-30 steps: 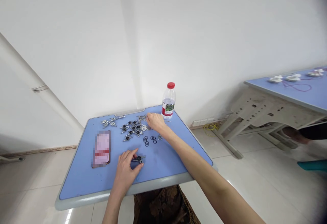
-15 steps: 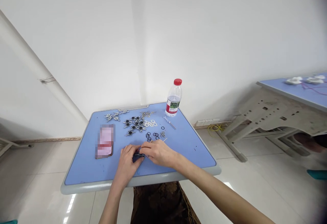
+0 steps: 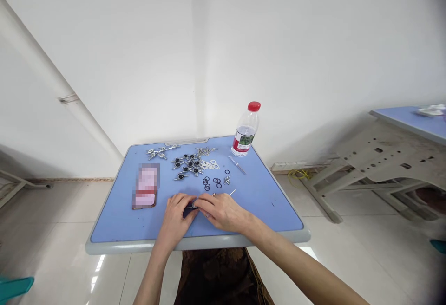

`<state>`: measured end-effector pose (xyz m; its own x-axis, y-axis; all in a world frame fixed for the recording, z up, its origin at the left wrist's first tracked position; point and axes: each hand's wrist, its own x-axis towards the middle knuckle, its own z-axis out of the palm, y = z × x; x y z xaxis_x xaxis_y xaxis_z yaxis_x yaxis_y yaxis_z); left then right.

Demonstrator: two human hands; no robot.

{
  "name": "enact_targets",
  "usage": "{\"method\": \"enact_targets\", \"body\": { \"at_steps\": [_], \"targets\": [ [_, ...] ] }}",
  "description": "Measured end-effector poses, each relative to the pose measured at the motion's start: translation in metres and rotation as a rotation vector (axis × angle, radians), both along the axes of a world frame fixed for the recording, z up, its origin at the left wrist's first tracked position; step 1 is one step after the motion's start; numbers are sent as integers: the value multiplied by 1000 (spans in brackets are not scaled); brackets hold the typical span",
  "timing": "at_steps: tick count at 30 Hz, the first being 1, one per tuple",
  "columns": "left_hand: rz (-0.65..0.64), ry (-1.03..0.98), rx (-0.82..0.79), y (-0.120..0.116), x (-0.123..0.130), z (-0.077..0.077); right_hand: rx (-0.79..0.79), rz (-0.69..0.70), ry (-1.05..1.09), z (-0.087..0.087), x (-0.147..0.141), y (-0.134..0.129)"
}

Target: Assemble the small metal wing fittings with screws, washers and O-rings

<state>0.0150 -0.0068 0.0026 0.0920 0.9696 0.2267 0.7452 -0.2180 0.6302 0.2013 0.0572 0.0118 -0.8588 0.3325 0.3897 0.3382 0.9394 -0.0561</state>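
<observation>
White wall [image 3: 146, 54], blue desk [image 3: 114, 221] below it, left hand [image 3: 173, 219] and right hand [image 3: 223, 212] together near the front edge, fingers [image 3: 204, 204] pinching a small dark metal fitting [image 3: 191, 208], loose black O-rings [image 3: 211, 182] just beyond

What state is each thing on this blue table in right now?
Left hand, gripping the small dark part
Right hand, pinching that part too
Water bottle, upright, red-capped, partly full
Small screwdriver, lying flat
Black O-rings, loose on the tabletop
Metal pieces with black centres, loosely clustered
Blue table, bearing everything
</observation>
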Motion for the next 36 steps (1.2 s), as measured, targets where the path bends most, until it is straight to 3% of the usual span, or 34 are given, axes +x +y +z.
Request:
{"method": "enact_targets", "body": {
  "at_steps": [7, 18, 29, 32, 36],
  "targets": [
    [12, -13, -5, -2, 0, 1, -38, -133, 195, 5, 8, 3],
    [34, -23, 20, -3, -2, -3, -25, -83, 14, 2, 4, -1],
    [39, -24, 30, -4, -1, -2, -8, -41, 108, 2, 7, 0],
    [31, -28, 23, -4, -2, -4, -61, -113, 255, 10, 14, 8],
    [26, -32, 32, -4, -4, -8, -202, -328, 355, 29, 27, 33]
  ]
}}
